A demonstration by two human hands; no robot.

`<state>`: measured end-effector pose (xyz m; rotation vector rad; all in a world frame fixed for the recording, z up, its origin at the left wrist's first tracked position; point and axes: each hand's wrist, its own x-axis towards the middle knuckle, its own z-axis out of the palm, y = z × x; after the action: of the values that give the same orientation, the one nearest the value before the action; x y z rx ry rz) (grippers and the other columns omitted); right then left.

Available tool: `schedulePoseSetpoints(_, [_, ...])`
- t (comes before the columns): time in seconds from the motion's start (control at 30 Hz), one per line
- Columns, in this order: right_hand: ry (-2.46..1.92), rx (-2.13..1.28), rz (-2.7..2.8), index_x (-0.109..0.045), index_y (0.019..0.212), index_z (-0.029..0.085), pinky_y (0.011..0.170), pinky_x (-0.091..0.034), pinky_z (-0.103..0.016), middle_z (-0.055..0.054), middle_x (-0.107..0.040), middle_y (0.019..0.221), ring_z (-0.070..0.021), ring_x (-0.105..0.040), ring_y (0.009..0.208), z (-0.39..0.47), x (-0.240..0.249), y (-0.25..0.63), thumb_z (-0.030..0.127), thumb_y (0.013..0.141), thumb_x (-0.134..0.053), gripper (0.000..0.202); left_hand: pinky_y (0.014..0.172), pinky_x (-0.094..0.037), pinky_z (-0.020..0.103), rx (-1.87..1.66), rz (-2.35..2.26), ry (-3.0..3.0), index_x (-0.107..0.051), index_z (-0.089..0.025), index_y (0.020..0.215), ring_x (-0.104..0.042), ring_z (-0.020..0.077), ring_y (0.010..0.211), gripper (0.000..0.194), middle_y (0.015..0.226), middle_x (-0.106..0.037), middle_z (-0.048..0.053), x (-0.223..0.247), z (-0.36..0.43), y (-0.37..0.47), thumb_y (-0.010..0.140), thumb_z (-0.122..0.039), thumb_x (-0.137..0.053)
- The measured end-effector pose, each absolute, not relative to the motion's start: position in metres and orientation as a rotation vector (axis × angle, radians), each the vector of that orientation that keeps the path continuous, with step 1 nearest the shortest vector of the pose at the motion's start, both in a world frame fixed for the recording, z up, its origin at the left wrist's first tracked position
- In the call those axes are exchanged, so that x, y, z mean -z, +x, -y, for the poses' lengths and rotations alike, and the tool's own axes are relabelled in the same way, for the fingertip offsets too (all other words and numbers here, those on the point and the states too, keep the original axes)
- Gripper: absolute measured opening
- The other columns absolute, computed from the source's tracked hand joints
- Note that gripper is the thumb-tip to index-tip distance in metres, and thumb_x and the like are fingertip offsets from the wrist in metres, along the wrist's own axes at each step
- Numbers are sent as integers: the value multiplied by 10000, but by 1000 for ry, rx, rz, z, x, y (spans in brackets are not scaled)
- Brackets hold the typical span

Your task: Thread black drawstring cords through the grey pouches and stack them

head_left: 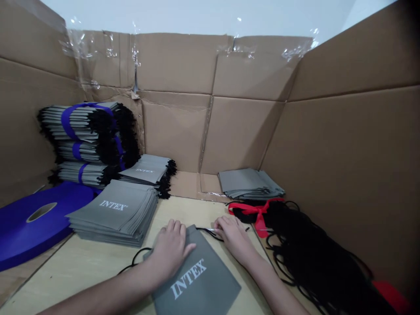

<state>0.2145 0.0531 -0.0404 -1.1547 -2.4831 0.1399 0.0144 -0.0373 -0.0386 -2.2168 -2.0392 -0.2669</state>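
Note:
A grey INTEX drawstring bag (203, 280) lies turned at an angle on the table in front of me. My left hand (170, 247) rests over its upper left edge, fingers bent onto it and thumb stretched across the fabric. Black cord (133, 262) comes out at the bag's left side, and more black cord (211, 233) leaves its top corner. There my right hand (229, 234) pinches a thin, light-coloured rod (210, 229) together with the cord. My fingers partly hide how rod and cord join.
Left: a stack of grey INTEX bags (113, 205), more with cords (147, 168), strapped bundles (82, 122) and a blue ribbon roll (65, 210). Back right: flat grey bags (246, 181). Right: black cords (305, 245) tied with red ribbon (260, 212). Cardboard walls (177, 61) surround the table.

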Motion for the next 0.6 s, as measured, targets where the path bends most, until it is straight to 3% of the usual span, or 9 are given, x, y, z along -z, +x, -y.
schedulePoseSetpoints(0.23, [-997, -147, 2506, -539, 830, 221, 780, -388, -343, -46, -594, 880, -217, -529, 852, -53, 42, 209, 260, 892, -474, 98, 825, -411, 330, 633, 2097, -2420, -512, -159, 934, -514, 237, 976, 128, 1021, -545, 97, 41, 38, -2, 864, -254, -461])
schedulePoseSetpoints(0.37, [-980, -134, 2484, -559, 848, 230, 807, -393, -344, -38, -598, 896, -208, -518, 872, -45, 36, 207, 229, 896, -470, 101, 736, -412, 282, 657, 2143, -2601, -476, -196, 940, -582, 211, 886, 91, 936, -613, 61, 38, 40, -11, 873, -210, -417])
schedulePoseSetpoints(0.43, [-982, -109, 2468, -569, 854, 233, 823, -392, -357, -38, -598, 898, -209, -513, 876, -41, 33, 206, 221, 898, -469, 110, 717, -411, 269, 661, 2150, -2652, -475, -214, 986, -603, 210, 881, 155, 935, -638, 47, 37, 40, -14, 847, -165, -427])
schedulePoseSetpoints(0.6, [-893, -29, 2492, -594, 943, 229, 843, -387, -366, -44, -593, 893, -201, -509, 871, -35, 29, 206, 224, 925, -431, 165, 780, -427, 264, 874, 2205, -2661, -326, -211, 1327, -611, 210, 971, 581, 1011, -667, 65, 37, 38, -18, 774, -88, -453])
